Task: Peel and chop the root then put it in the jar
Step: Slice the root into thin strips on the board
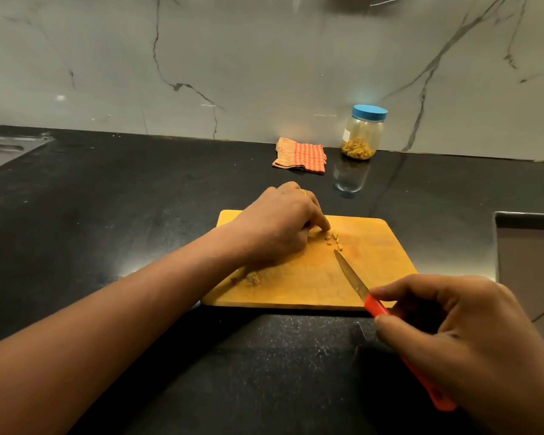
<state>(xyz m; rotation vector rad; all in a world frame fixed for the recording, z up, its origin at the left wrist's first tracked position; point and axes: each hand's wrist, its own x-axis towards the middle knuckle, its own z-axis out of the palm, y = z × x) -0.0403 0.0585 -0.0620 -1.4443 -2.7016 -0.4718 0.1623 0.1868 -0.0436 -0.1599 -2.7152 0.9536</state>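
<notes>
Right hand (pixel 471 337) fingers (pixel 399 291) pinch the knife (pixel 352 277); left hand (pixel 280 227) fingers (pixel 322 221) seemingly pinch root pieces (pixel 333 238).

Kitchen: black counter (pixel 139 199), sink (pixel 0 149), marble backsplash (pixel 233 58).

No text, number or brand can be read. The jar (pixel 363 136), at the far right of the bench (pixel 139 199), has a small white label (pixel 346 135) on its left side. The label is too small and blurred to show any writing.
</notes>
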